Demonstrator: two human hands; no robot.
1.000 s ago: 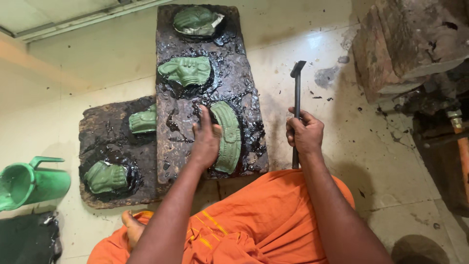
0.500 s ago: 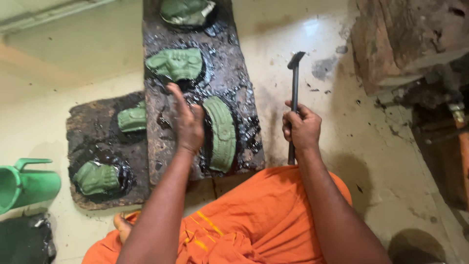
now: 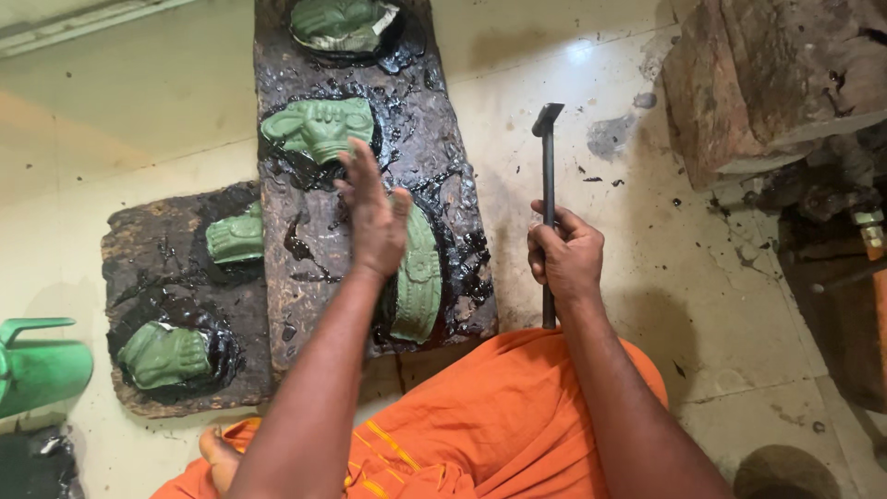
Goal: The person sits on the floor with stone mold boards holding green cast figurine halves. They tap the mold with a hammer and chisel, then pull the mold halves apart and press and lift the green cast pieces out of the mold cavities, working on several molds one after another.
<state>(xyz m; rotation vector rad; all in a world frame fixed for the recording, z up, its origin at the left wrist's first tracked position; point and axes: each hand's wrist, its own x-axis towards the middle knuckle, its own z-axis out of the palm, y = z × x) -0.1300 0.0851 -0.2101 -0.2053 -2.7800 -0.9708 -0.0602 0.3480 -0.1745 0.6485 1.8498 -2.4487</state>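
Note:
My left hand (image 3: pixel 374 217) hovers flat with fingers apart over a long dark pitch-coated board (image 3: pixel 314 240), just left of a curved green metal piece (image 3: pixel 420 277) stuck in the black pitch. My right hand (image 3: pixel 565 259) grips the handle of a dark hammer (image 3: pixel 547 157), held upright over the floor to the right of the board. Farther up the same board sit a green face-shaped relief (image 3: pixel 319 127) and another green piece (image 3: pixel 340 23).
A lower board (image 3: pixel 139 268) at left carries two more green pieces (image 3: pixel 236 237) (image 3: pixel 164 355). A green plastic jug (image 3: pixel 37 365) stands at the far left. A reddish stone block (image 3: pixel 767 83) and dark clutter lie at right. My orange garment (image 3: pixel 499 425) covers my lap.
My left hand has lifted off the curved green piece and moved up and left, fingers spreading. The hammer in my right hand stays about where it was.

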